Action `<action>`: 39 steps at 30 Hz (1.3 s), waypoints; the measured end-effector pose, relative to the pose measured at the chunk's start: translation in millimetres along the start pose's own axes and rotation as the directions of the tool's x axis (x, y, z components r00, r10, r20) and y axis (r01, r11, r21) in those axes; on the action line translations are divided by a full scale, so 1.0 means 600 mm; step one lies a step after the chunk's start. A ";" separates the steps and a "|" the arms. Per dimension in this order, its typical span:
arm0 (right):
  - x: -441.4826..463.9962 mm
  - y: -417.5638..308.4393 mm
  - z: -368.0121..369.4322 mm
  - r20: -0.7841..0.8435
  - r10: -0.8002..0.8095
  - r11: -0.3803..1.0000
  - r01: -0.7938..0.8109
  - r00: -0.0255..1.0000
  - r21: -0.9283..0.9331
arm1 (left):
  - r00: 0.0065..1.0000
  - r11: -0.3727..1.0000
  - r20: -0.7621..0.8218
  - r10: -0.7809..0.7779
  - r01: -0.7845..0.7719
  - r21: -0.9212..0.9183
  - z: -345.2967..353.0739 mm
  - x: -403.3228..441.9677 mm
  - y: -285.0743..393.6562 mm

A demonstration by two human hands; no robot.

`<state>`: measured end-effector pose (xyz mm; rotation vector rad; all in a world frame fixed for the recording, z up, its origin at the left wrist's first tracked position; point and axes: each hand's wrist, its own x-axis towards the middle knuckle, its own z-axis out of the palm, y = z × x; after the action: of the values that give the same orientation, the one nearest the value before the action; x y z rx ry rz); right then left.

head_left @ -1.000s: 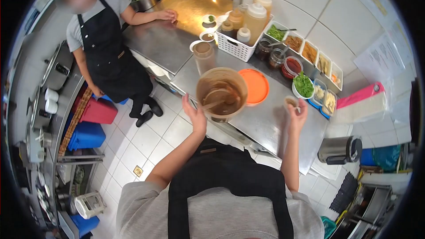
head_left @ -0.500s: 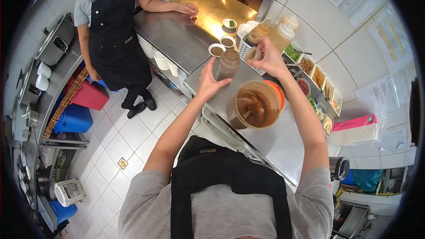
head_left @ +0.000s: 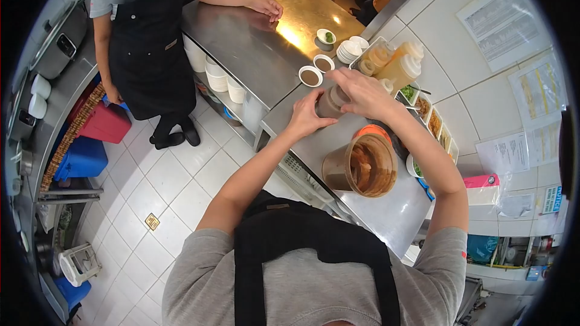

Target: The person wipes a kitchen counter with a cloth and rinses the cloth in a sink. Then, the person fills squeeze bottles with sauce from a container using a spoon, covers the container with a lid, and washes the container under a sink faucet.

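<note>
1. Clock centred on the jar [head_left: 330, 106], 12 = top of view. Jar is on the steel counter [head_left: 383, 220], between both hands, brown stuff inside.
2. Left hand [head_left: 309, 115]: grasping the jar from 8 o'clock, thumb on near side, fingers on far side. Reads as a steadying grip, to stop it sliding or turning.
3. Right hand [head_left: 362, 93]: comes in from 2 o'clock, cupped over the jar top, fingers bent down round the rim. Palm hides the mouth, so can't tell if it's clamped on a lid or just resting. Likely pressing from above while the left braces the side.
4. Bucket [head_left: 336, 168]: 5 o'clock, open, brown residue on the inner wall. Near the counter edge, probably for easy reach.
5. Orange lid [head_left: 376, 129]: 4 o'clock, just beyond the bucket, partly hidden by it. Looks parked there while the bucket is open.
6. Two sauce cups, one at 11 [head_left: 311, 76], one at 12 [head_left: 323, 63], brown fill, rims about touching. Green-filled dish [head_left: 326, 37] further out at 12. Grouped clear of the elbows, sensible against spills.
7. Squeeze bottles [head_left: 402, 67]: 2 o'clock, bunched upright by the wall, presumably to save work surface.
8. Co-worker's hand [head_left: 267, 8]: 11 o'clock, well apart, resting on the counter, fingers loose.
</note>
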<state>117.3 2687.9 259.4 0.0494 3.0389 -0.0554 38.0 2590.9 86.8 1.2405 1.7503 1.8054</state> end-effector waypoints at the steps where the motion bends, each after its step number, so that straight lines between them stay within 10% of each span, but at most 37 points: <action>1: 0.001 0.004 0.002 -0.016 -0.074 0.997 0.075 0.997 0.012 | 1.000 1.000 0.003 -0.003 0.003 -0.004 0.000 0.000 0.000; 15: 0.013 0.004 0.001 0.142 0.378 0.923 -0.361 0.915 -0.134 | 0.996 0.988 0.022 0.090 -0.092 0.127 0.006 0.015 0.002; 24: 0.003 0.034 -0.009 -0.047 -0.330 0.943 0.326 0.943 -0.068 | 0.992 0.986 0.087 0.090 -0.101 0.131 0.002 0.021 -0.009; 27: 0.010 0.027 -0.023 0.045 -0.224 0.975 0.223 0.974 0.006 | 0.993 0.986 0.081 0.090 -0.101 0.134 0.005 0.021 -0.010; 29: 0.026 0.015 -0.029 0.389 0.335 0.925 -0.222 0.858 -0.308 | 0.993 0.993 0.109 0.052 -0.063 0.101 0.007 0.021 -0.011; 32: 0.005 0.021 -0.011 0.007 0.025 0.988 -0.023 1.000 -0.150 | 0.991 0.996 0.132 0.022 -0.033 0.079 0.007 0.022 -0.010; 35: 0.002 0.021 -0.014 0.006 -0.184 0.983 0.184 0.983 -0.011 | 0.993 0.992 0.112 0.042 -0.055 0.110 0.007 0.021 -0.005; 39: 0.015 0.008 -0.013 0.218 0.287 0.946 -0.239 0.933 -0.219 | 0.994 0.988 0.101 0.051 -0.064 0.138 0.008 0.020 -0.002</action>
<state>107.5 2693.3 266.1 0.4044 2.7445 0.2313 34.6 2603.4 89.1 1.4230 1.8324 1.6459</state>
